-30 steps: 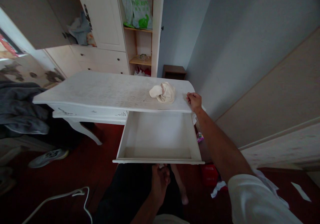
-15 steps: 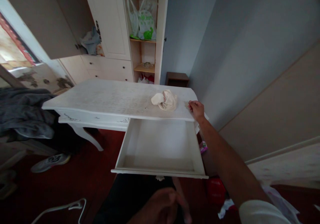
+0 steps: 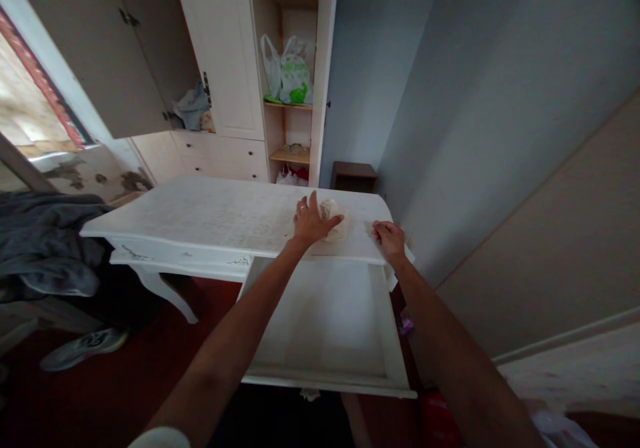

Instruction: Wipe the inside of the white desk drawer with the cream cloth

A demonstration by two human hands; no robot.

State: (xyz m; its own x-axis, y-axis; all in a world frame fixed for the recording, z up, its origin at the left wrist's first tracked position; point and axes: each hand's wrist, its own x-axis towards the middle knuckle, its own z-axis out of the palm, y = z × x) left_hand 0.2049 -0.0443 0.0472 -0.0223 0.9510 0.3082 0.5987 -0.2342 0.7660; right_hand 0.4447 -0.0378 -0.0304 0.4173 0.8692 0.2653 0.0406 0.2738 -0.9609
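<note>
A cream cloth pouch (image 3: 336, 225) with brown lettering lies on the white desk (image 3: 215, 205). My left hand (image 3: 311, 221) is over the pouch's left side with thumb and fingers spread, hiding part of it. Whether the palm touches the cloth I cannot tell. To the right of the pouch, near the desk's right end, my right hand (image 3: 390, 238) is closed in a pinch. Something small and faint may be at its fingertips, too indistinct to name. Below the desktop, the drawer (image 3: 325, 321) is pulled out towards me, between my forearms.
A white wardrobe (image 3: 230, 55) behind the desk has shelves with plastic bags (image 3: 295, 78). Dark clothes (image 3: 50, 235) are heaped at left, above a shoe (image 3: 83, 349) on the red floor. A small brown cabinet (image 3: 354, 176) stands behind the desk near the wall.
My left hand has risen from my lap to the pouch, and its fingers have spread. My right hand remains pinched near the desk's right end. The view has tilted up slightly.
</note>
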